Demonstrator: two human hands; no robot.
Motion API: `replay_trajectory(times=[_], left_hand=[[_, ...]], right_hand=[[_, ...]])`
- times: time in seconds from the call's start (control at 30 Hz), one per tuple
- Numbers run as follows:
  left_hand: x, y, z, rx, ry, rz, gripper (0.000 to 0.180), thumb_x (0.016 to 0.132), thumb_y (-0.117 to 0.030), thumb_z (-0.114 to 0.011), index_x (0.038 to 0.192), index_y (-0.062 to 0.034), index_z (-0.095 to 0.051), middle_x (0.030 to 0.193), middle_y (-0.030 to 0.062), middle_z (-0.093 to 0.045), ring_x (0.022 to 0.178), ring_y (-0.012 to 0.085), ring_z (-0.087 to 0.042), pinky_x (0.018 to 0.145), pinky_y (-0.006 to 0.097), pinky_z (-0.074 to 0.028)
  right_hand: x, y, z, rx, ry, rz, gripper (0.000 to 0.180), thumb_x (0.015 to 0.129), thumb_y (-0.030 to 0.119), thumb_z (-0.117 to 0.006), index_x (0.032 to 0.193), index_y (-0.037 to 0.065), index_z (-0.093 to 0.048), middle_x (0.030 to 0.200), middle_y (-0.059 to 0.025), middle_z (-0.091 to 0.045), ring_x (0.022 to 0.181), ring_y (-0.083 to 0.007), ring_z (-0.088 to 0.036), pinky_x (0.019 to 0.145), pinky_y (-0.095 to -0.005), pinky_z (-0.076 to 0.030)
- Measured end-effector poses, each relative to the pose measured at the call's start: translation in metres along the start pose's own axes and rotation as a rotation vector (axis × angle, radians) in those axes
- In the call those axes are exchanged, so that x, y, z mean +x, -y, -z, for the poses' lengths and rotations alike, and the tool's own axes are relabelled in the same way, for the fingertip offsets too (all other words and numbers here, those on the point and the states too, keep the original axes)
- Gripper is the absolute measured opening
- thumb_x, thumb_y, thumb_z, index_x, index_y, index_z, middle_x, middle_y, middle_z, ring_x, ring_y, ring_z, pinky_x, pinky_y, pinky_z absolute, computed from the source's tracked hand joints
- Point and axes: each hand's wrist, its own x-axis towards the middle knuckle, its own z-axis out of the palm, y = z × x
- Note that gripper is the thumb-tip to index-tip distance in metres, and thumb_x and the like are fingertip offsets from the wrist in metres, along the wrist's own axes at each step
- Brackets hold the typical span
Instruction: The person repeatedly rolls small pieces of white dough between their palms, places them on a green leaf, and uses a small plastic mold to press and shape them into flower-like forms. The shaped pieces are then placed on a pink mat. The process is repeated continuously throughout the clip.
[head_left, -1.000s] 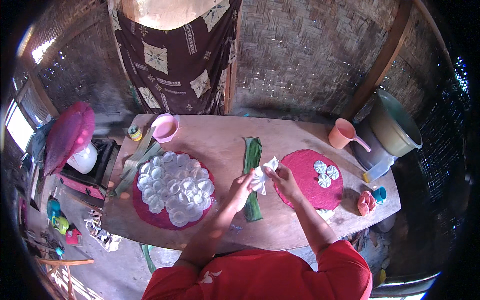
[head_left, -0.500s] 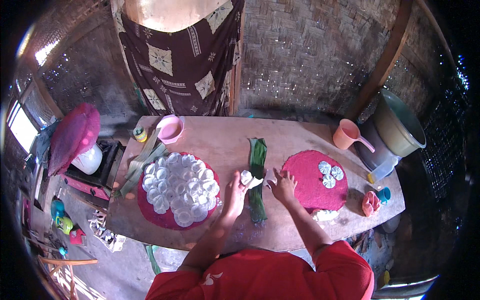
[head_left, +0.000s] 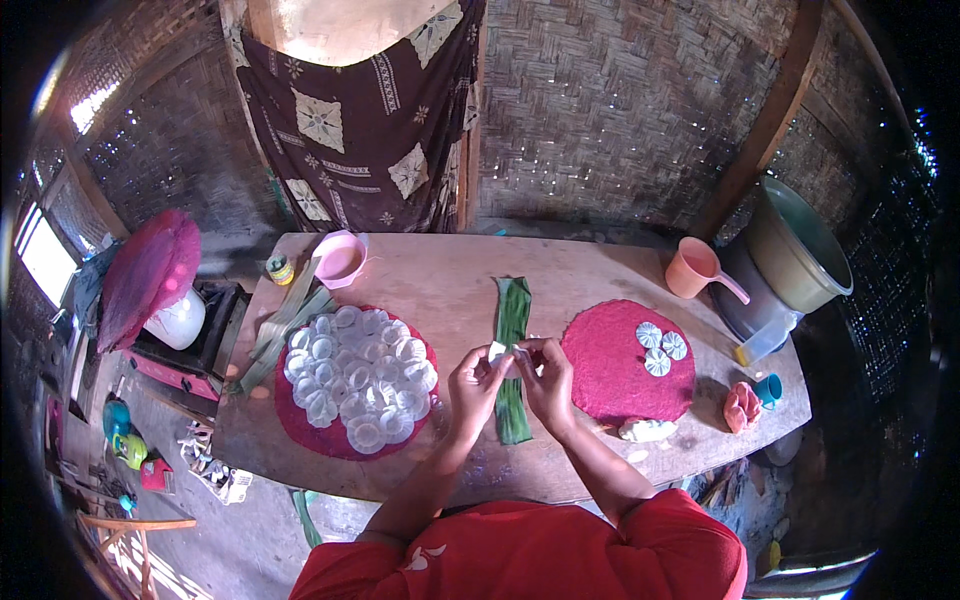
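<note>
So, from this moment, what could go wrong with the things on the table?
The small white piece, pinched between the left hand and the right hand, looks thin and soft; it may tear or slip onto the green leaf strip below.

The left forearm passes near the left red mat, crowded with white cups; a brush might disturb them.

The blue mug stands close to the table's right edge; a bump could knock it off.
</note>
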Motion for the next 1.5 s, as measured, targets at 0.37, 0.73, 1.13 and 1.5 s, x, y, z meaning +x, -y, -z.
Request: replay_trajectory(times=[0.37,0.73,1.13,1.5], left_hand=[[0.005,-0.046,0.015,0.643,0.266,-0.449,0.020,0.084,-0.002,-0.065,0.103,0.0028,-0.061,0.100,0.0104,-0.065,0.084,0.0165,-0.065,0.073,0.031,-0.054],[-0.016,0.000,0.000,-0.748,0.234,0.548,0.028,0.096,-0.008,-0.052,0.122,-0.0010,-0.053,0.119,0.0084,-0.058,0.109,0.0174,-0.057,0.097,0.032,-0.049],[-0.013,0.006,-0.021,-0.837,0.123,0.612,0.037,0.092,-0.006,-0.057,0.127,-0.0007,-0.048,0.123,0.0107,-0.056,0.112,0.0203,-0.056,0.101,0.031,-0.046],[-0.048,0.043,-0.014,-0.729,0.379,0.967,0.055,0.096,-0.031,-0.050,0.146,-0.0300,-0.027,0.144,0.0103,-0.041,0.130,0.0275,-0.041,0.108,0.045,-0.029]], right_hand=[[0.026,0.055,0.051,-0.456,0.352,0.543,0.033,0.074,0.009,-0.071,0.107,0.013,-0.069,0.096,-0.0062,-0.062,0.081,-0.0225,-0.061,0.076,-0.0345,-0.040],[0.031,0.051,0.049,-0.191,0.386,0.109,0.018,0.082,0.010,-0.067,0.096,0.000,-0.069,0.083,-0.0148,-0.066,0.072,-0.0230,-0.065,0.064,-0.0315,-0.050],[0.001,0.072,0.061,-0.881,0.176,0.510,0.042,0.070,-0.001,-0.057,0.103,0.020,-0.072,0.127,-0.0085,-0.053,0.093,-0.0251,-0.052,0.077,-0.0394,-0.038],[0.011,-0.165,0.160,0.225,0.354,-0.769,0.029,0.084,-0.001,-0.056,0.111,0.002,-0.067,0.100,-0.0073,-0.069,0.083,-0.0176,-0.059,0.073,-0.0289,-0.046]])
